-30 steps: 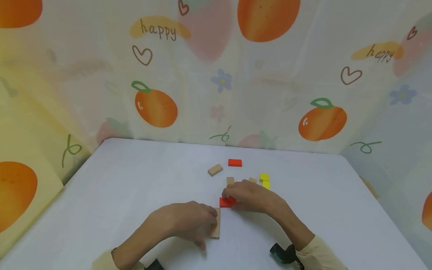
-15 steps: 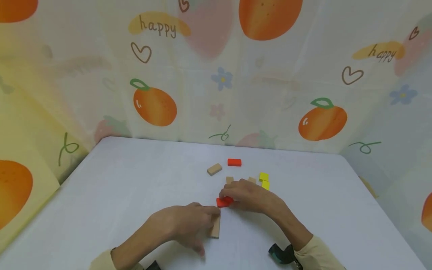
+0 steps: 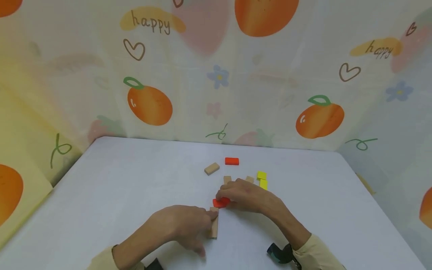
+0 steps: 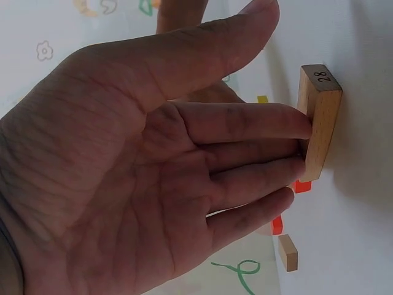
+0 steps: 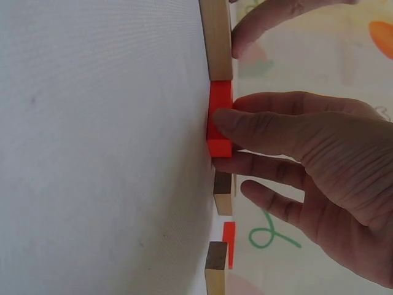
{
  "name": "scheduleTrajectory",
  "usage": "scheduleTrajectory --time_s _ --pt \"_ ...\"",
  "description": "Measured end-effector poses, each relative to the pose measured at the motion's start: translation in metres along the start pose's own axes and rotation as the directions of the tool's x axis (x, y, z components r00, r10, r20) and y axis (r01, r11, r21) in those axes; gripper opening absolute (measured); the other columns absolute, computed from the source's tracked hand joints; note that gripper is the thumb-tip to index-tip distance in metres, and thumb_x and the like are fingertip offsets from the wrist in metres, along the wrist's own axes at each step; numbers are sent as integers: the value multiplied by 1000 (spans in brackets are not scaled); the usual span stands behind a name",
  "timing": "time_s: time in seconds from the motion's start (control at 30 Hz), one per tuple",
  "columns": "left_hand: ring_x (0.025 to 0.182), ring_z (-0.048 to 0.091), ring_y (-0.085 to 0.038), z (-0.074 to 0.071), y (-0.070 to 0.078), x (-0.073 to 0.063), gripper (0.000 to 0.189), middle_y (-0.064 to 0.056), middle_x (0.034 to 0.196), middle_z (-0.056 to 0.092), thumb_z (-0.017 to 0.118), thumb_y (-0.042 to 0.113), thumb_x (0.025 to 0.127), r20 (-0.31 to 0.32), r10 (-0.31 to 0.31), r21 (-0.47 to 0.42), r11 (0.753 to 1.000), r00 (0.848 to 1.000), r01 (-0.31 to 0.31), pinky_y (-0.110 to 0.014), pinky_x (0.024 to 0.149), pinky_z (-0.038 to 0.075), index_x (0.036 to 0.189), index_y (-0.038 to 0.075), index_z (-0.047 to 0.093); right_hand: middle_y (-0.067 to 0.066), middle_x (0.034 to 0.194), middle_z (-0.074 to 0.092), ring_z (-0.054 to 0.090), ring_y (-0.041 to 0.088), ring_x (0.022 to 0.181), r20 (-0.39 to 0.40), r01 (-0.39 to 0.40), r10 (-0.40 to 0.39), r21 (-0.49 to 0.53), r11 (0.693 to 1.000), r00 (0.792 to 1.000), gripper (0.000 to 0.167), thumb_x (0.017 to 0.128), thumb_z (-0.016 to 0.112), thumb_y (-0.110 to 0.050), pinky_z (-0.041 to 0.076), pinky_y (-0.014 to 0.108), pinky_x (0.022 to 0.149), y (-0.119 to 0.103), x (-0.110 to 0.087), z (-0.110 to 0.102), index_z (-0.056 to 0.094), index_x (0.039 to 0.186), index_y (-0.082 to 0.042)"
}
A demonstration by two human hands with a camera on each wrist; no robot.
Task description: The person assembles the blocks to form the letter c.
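Note:
In the head view, my left hand [image 3: 182,227] lies over a plain wooden block [image 3: 214,229] set lengthwise near the table's front. Its fingers are extended, and in the left wrist view the fingertips touch the side of that block [image 4: 326,123], which has "28" printed on its end; the thumb stands away. My right hand [image 3: 251,195] pinches a red block [image 3: 221,203] between thumb and fingers. In the right wrist view the red block [image 5: 220,95] lies low at the table, end to end with the wooden block [image 5: 218,43].
Farther back lie another red block [image 3: 231,161] and an angled wooden block [image 3: 212,168]. Two yellow blocks [image 3: 261,175] sit beyond the right hand, which partly hides two wooden blocks [image 3: 227,179]. A fruit-patterned curtain [image 3: 189,93] hangs behind the white table [image 3: 135,168].
My right hand has slid the red block a little left, to the far end of the wooden block. The left hand's index finger has stretched out along the wooden block.

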State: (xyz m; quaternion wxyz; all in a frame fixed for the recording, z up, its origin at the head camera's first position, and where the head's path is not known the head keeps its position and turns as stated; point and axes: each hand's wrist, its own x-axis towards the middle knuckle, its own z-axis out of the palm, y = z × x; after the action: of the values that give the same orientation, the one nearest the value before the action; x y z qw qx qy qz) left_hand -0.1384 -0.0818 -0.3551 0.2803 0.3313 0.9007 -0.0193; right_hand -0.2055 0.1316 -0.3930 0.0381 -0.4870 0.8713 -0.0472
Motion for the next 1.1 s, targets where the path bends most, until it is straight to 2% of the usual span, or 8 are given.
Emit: scheduleTrajectory --time_s 0.3,0.47,0.6,0.77,0.97,1.1 --pt "130 66 -11 2 2 -1 96 6 151 61 88 54 79 -15 -19 8 1000 1000 19 -35 108 57 158 19 48 -10 111 77 67 8 102 3 -8 8 4 1000 1000 30 92 80 -13 56 26 93 1 1 1 72 118 -23" --pt "125 68 -12 1 0 -1 95 6 148 64 88 53 79 -11 -28 5 1000 1000 28 -36 106 58 158 20 47 -10 112 77 68 8 103 14 -13 13 5 1000 1000 31 92 81 -13 57 26 94 1 2 0 72 119 -23" --pt "117 69 -10 1 -2 -3 93 6 133 71 89 51 79 -25 -15 -11 1000 1000 15 -35 104 59 157 20 48 -8 113 76 67 9 105 35 -28 27 16 999 999 32 91 81 -15 58 28 95 1 3 -2 72 121 -23" --pt "109 68 -8 2 -4 -4 82 8 121 72 89 50 80 -47 13 -9 1000 999 -13 -33 99 59 149 25 53 -6 115 76 67 10 107 39 -37 37 19 999 999 33 91 82 -16 59 29 97 1 3 -3 72 122 -22" --pt "109 68 -9 4 -3 -4 78 8 129 69 87 51 81 -40 30 27 999 999 -29 -33 97 60 148 28 55 -7 112 76 68 9 104 29 -32 32 28 999 999 31 91 81 -14 59 27 95 0 2 -1 73 120 -22" --pt "117 68 -12 6 -2 -3 77 10 145 63 86 53 81 -38 30 56 998 999 -28 -34 100 59 149 30 57 -7 113 76 68 9 103 23 -30 29 33 999 999 31 91 81 -13 58 27 94 0 0 0 73 120 -21"
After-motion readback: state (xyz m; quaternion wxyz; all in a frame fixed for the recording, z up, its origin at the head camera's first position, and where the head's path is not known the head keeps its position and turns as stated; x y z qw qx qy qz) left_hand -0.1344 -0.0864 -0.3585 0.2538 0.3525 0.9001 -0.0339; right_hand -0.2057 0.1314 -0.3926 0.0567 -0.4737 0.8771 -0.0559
